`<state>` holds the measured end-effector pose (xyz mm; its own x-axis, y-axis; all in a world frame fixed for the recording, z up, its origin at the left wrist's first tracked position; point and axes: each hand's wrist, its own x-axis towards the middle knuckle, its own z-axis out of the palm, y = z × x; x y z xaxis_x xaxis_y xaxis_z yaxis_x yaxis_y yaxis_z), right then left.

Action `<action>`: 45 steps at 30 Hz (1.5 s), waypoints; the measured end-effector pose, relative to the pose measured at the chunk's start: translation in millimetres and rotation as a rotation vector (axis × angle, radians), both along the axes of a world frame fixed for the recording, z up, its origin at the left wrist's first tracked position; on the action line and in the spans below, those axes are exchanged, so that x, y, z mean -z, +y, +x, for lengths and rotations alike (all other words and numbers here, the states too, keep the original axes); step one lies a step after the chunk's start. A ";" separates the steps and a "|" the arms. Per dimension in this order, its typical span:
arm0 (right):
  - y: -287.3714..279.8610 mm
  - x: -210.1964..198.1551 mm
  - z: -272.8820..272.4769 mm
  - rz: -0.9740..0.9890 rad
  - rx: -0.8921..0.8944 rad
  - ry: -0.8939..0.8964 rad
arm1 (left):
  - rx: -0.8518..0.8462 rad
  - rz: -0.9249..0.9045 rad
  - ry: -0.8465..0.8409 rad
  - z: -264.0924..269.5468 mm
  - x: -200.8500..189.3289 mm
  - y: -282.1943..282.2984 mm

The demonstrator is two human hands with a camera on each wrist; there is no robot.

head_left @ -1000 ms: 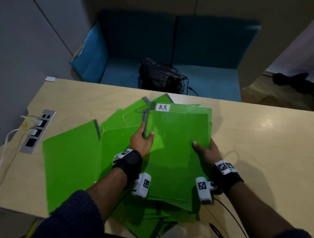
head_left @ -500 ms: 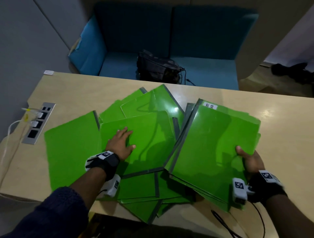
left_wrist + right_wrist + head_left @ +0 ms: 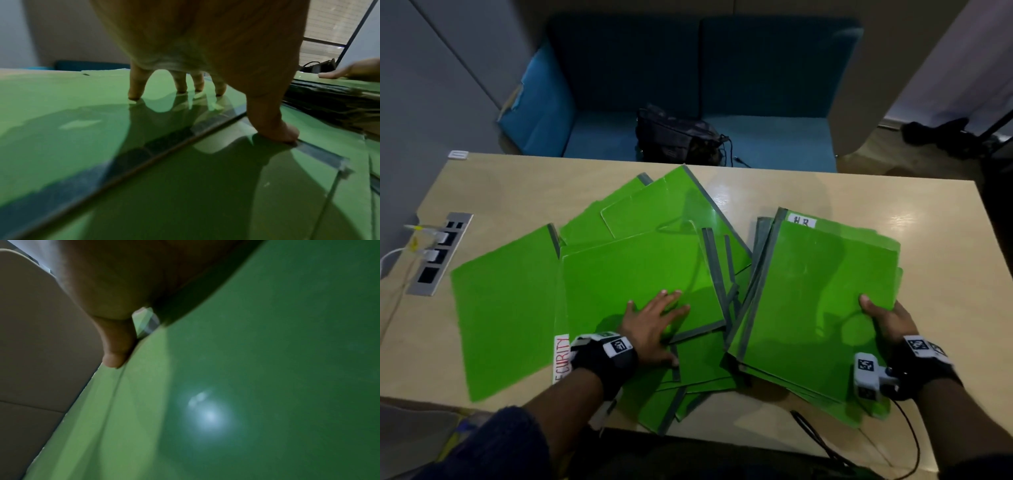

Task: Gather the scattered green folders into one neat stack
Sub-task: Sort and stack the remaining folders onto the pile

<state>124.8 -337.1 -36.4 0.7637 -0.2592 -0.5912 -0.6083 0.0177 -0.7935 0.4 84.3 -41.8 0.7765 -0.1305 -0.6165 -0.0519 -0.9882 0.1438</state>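
Several green folders with grey spines lie fanned over the wooden table (image 3: 945, 240). On the right sits a gathered stack of folders (image 3: 815, 301), its top one labelled "H.R". My right hand (image 3: 883, 317) grips the stack's right edge, thumb on top (image 3: 115, 352) and fingers hidden underneath. My left hand (image 3: 654, 322) lies flat with spread fingers (image 3: 135, 87) on a loose folder (image 3: 633, 284) in the middle pile, its thumb on the folder below. Another folder (image 3: 506, 308) lies alone at the far left. A folder marked "SECURITY" (image 3: 561, 356) peeks out by my left wrist.
A power socket strip (image 3: 436, 253) with plugged white cables is set into the table's left side. A small white object (image 3: 458, 155) sits at the far left corner. Behind the table stands a blue sofa (image 3: 756, 137) holding a dark bag (image 3: 678, 137). A black cable (image 3: 815, 435) hangs off the near edge.
My right hand has carried the gathered stack from the centre to the right side of the table. My left hand let go of it and moved down onto the loose middle folder.
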 end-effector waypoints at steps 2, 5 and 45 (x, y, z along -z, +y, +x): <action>-2.4 3.3 -4.0 -0.001 -0.010 0.003 | -0.042 -0.005 -0.008 -1.1 -3.2 2.5; -7.2 15.4 -8.5 -0.011 -0.025 0.037 | -0.157 0.033 -0.053 -4.0 -7.4 2.2; 56.4 -16.9 0.4 0.238 -0.203 -0.141 | 0.984 0.545 0.036 29.3 -46.5 -8.9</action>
